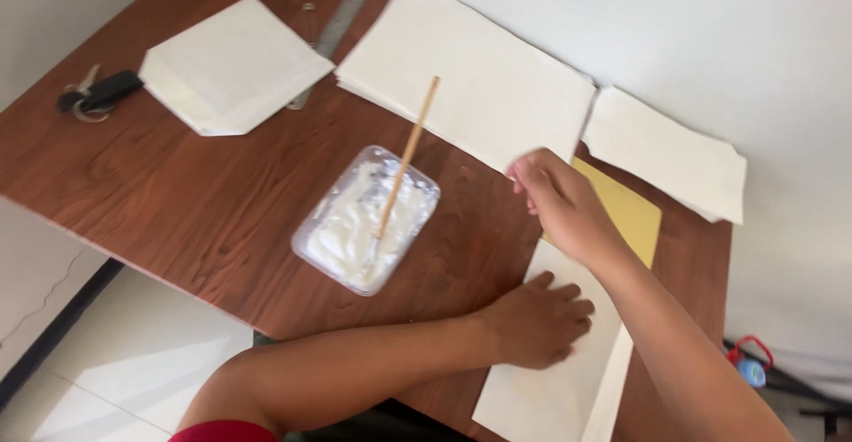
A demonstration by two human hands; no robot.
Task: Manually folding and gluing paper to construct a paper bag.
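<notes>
My left hand lies flat, fingers spread, pressing on a white paper sheet at the table's near right. My right hand hovers above the table beyond it, fingers loosely curled and blurred, close to the edge of a large stack of white paper; it holds nothing that I can see. A yellow sheet lies partly under the white sheet. A clear plastic tray of white paste stands to the left, with a wooden stick resting in it.
The brown wooden table also carries a folded white paper stack, a metal ruler, keys with a black fob, and another white sheet pile at the far right. A white wall lies behind the table.
</notes>
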